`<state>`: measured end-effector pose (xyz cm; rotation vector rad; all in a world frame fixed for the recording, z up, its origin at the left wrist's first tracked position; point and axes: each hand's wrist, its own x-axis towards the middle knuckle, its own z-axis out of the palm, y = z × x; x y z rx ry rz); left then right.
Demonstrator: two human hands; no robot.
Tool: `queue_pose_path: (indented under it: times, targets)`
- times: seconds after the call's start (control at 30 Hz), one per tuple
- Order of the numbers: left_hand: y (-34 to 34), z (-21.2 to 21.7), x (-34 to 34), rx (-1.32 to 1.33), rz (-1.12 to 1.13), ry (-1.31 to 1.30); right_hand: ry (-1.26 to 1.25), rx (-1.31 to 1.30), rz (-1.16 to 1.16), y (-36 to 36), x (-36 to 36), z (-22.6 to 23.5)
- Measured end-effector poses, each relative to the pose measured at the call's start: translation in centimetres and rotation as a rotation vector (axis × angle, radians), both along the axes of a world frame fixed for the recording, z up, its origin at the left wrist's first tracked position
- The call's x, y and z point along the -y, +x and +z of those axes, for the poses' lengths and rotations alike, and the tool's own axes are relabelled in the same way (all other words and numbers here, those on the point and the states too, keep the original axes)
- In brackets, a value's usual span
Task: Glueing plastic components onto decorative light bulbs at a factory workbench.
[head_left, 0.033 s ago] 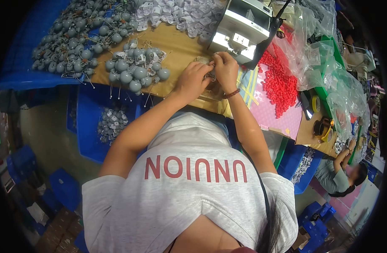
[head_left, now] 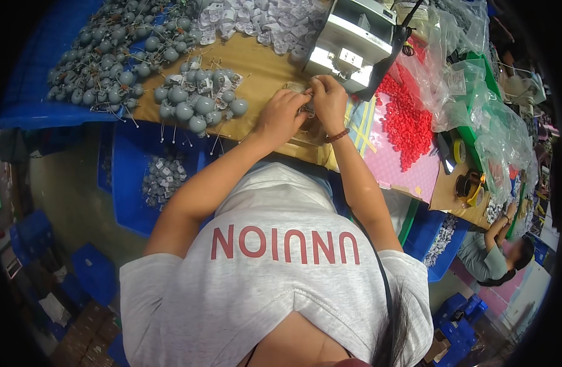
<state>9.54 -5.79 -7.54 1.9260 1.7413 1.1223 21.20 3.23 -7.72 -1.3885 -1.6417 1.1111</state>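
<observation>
The person wears a light grey T-shirt w/ short sleeves & big red letters across the front. Both arms are bare below the sleeves. The right wrist has a thin reddish-brown bracelet. Some dark hair hangs near the shoulder.

Small assembly workshop, pretty clearly a piecework line.

You've got a cardboard-topped workbench buried in heaps of identical grey round parts with wire leads, a pile of tiny red plastic pieces, clear bags of stock, blue bins underneath holding more parts, tape rolls, and another worker seated further along.
</observation>
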Motion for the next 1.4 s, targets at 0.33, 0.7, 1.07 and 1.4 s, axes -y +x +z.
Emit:
queue_pose_path:
  times: [0.33,0.7,1.07,1.4]
  targets:
    - [-0.1,0.3,0.2,0.008,-0.006,0.033,-0.006,-0.002,-0.018,-0.1,0.1,0.0]
    - [-1.3,2.9,1.1,0.315,0.112,-0.218,-0.203,-0.253,0.237,2.9,0.1,2.9]
    - [-13.7,5.9,0.9,-0.633,0.43,-0.337,0.41,0.516,0.046,16.9,-6.0,0.7]
    - [-12.4,3.0,-11.2,-0.444,0.219,-0.302,0.504,0.847,0.106,19.8,-8.4,-2.5]
